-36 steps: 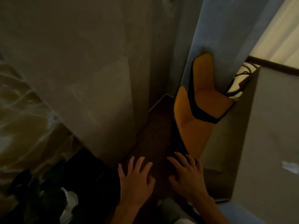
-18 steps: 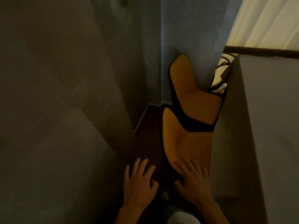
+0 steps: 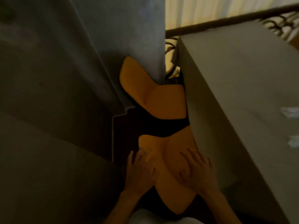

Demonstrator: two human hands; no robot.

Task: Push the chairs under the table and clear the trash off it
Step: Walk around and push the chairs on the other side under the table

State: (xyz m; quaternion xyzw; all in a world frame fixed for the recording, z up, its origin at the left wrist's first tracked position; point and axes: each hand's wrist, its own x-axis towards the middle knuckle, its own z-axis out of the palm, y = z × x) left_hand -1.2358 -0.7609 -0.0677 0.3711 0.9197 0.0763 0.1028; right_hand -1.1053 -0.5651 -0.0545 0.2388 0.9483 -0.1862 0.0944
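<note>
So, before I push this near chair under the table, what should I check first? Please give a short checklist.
1. Both hands on the near chair: ok, left hand and right hand lie flat on it.
2. Seat lower than the table edge: ok, it already goes partly under.
3. Far chair out of the way: ok, it sits apart.
4. Chair legs free on the floor: cannot tell, hidden.
5. Curtain clear of the near chair: ok.
6. Trash off the table: not ok, pale scraps remain.

Two bare hands seen, left hand point(image 3: 140, 172) and right hand point(image 3: 196, 172); no rings, watch or gloves made out in the dim light. Forearms bare, no sleeves visible. Pale, blurred garment patch point(image 3: 142, 216) noted between the forearms, type unclear.
</note>
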